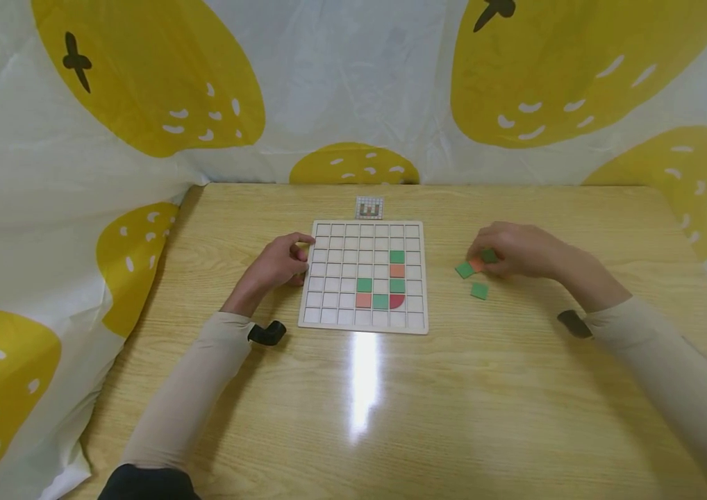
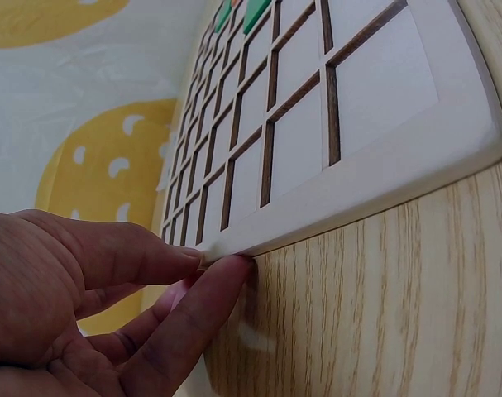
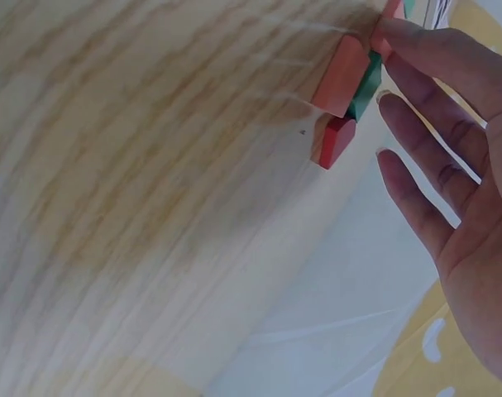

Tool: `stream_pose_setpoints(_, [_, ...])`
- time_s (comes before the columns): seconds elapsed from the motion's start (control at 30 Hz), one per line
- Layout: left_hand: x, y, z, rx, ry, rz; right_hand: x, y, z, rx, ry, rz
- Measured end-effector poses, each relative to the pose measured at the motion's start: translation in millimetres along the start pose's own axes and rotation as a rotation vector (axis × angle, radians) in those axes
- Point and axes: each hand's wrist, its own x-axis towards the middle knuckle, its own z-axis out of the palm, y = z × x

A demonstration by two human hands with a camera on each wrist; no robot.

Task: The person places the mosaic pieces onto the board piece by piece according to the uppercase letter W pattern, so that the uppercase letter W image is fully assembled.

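A pale square grid board [image 1: 328, 321] lies flat on the table. Green and orange square tiles and a red rounded piece [image 1: 396, 301] fill some cells in its lower right part. My left hand [image 1: 277, 264] is at the board's left side, with fingertips [image 2: 184, 255] touching the rim in the left wrist view. To the right of the board, my right hand [image 1: 516, 250] reaches over loose tiles. A green tile [image 1: 480, 291] lies just below its fingers. In the right wrist view, the fingertips meet a reddish tile beside an orange tile [image 3: 343, 76] and a small red piece [image 3: 337, 142].
A small card [image 1: 369, 207] with a grid pattern lies behind the board. A white cloth [image 1: 353, 90] with yellow fruit prints hangs at the back and left of the wooden table [image 1: 441, 403]. Light glares on the tabletop in front of the board.
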Motion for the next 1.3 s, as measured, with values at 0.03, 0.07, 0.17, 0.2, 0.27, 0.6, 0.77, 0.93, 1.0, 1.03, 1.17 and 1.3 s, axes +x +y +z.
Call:
stream_pose_setpoints(0.03, [-0.2,0.2,-0.1,0.002,-0.002,0.001,-0.3,0.3,0.8,-0.009,0.002,0.0])
stream_pose_setpoints(0.07, [-0.2,0.3,0.0,0.003,-0.002,0.002,-0.4,0.4,1.3,-0.017,0.008,-0.004])
stream_pose_setpoints(0.17, [-0.7,1.3,0.0,0.005,-0.005,0.003,-0.2,0.8,2.4,-0.039,0.032,-0.035])
stream_pose_setpoints(0.2, [-1.0,1.7,0.0,0.005,-0.004,0.002,0.1,1.2,2.7,-0.043,0.04,-0.049])
stream_pose_setpoints(0.27, [-1.3,2.2,0.0,0.004,-0.004,0.001,0.5,1.5,2.6,-0.051,0.056,-0.072])
stream_pose_setpoints(0.6, [-0.5,1.5,-0.4,-0.01,-0.002,0.001,1.4,1.5,1.0,-0.041,0.051,-0.095])
stream_pose_setpoints(0.77, [-0.5,0.7,-0.2,-0.016,-0.004,0.0,2.4,-0.6,-0.1,-0.043,0.026,-0.064])
stream_pose_setpoints(0.93, [-0.6,0.1,0.2,-0.006,-0.004,0.003,3.0,-0.3,-0.3,-0.042,-0.005,-0.051])
stream_pose_setpoints(1.0, [-0.5,-0.2,0.2,-0.007,-0.004,0.004,3.0,-0.3,-0.8,-0.039,-0.009,-0.051])
stream_pose_setpoints(1.03, [-0.6,-0.3,0.2,-0.008,-0.004,0.004,3.1,-0.2,-1.0,-0.039,-0.01,-0.053])
stream_pose_setpoints(1.17, [-0.2,-0.4,0.1,-0.015,-0.005,0.002,4.6,0.6,-0.7,-0.041,-0.018,-0.052])
stream_pose_setpoints(1.3, [-0.3,-0.3,-0.2,-0.018,-0.007,0.0,5.8,2.2,0.7,-0.043,-0.021,-0.042])
